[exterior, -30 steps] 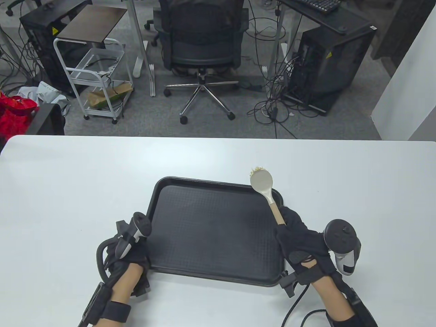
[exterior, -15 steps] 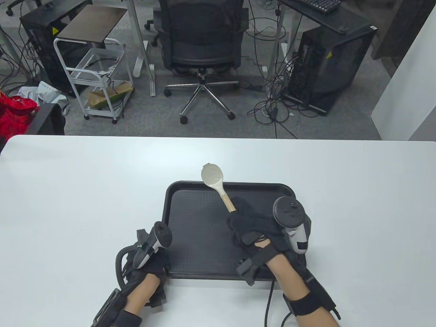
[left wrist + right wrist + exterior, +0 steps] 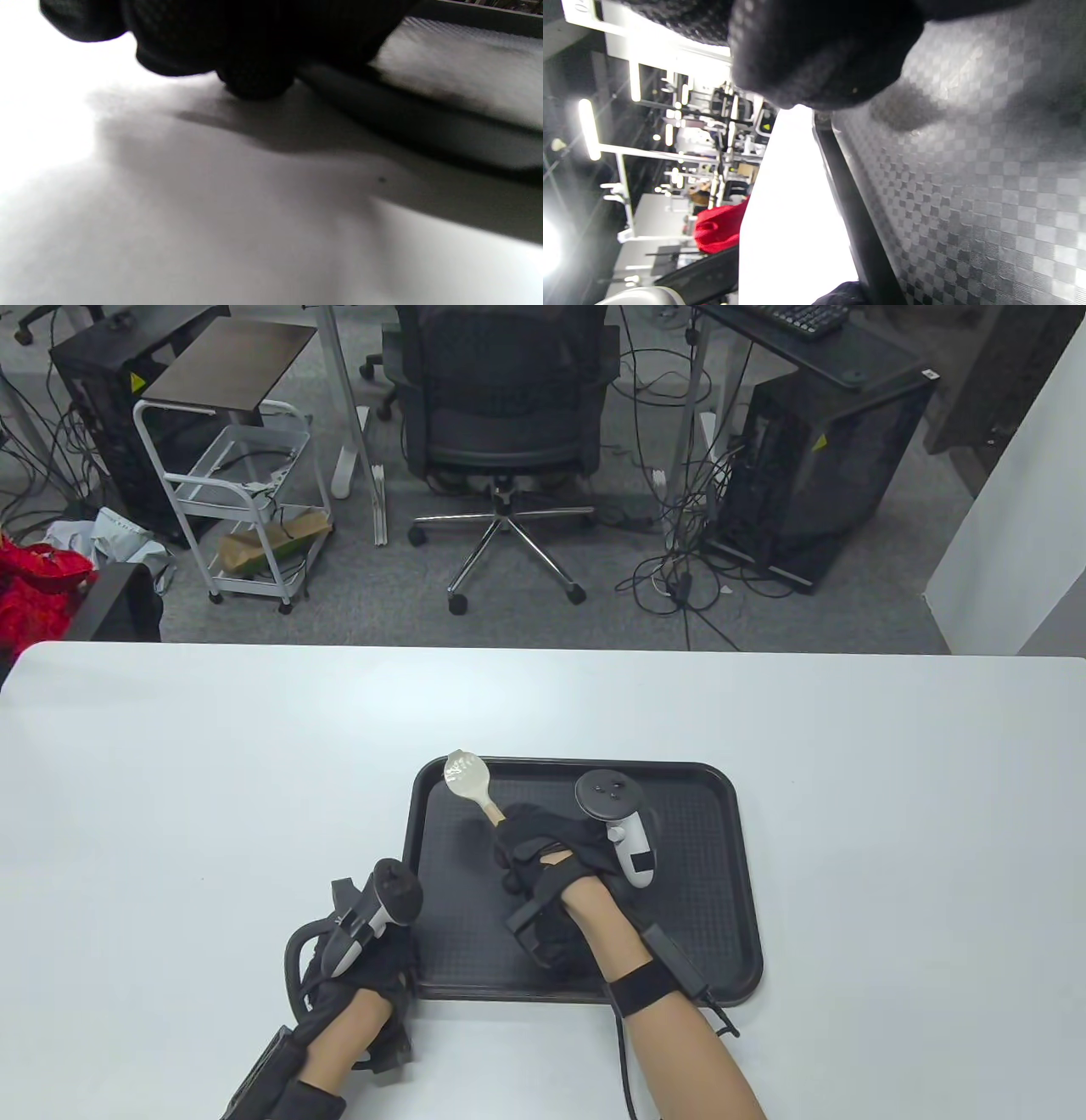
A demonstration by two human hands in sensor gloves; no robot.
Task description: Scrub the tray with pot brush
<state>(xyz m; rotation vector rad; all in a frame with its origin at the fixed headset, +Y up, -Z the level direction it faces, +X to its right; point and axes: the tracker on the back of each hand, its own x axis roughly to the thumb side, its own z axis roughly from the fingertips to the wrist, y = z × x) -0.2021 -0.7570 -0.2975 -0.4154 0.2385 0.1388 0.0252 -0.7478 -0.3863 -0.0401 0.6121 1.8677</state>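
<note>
A black textured tray (image 3: 704, 899) lies on the white table (image 3: 170, 780). My right hand (image 3: 543, 848) grips the wooden handle of the pot brush (image 3: 471, 785). The brush's white head is at the tray's far left corner. My left hand (image 3: 373, 976) rests at the tray's near left corner, touching its rim. In the left wrist view the gloved fingers (image 3: 254, 55) press on the table beside the tray rim (image 3: 424, 123). The right wrist view shows the tray's checkered floor (image 3: 988, 190) and its left rim (image 3: 852, 220) below the glove (image 3: 818, 51).
An office chair (image 3: 501, 415), a white cart (image 3: 237, 500) and computer towers (image 3: 814, 466) stand on the floor beyond the table's far edge. A red bag (image 3: 34, 594) lies at the far left.
The tray has shifted right and squared up. My right hand has swept the brush from the tray's far right corner to its far left corner. My left hand followed the near left corner.
</note>
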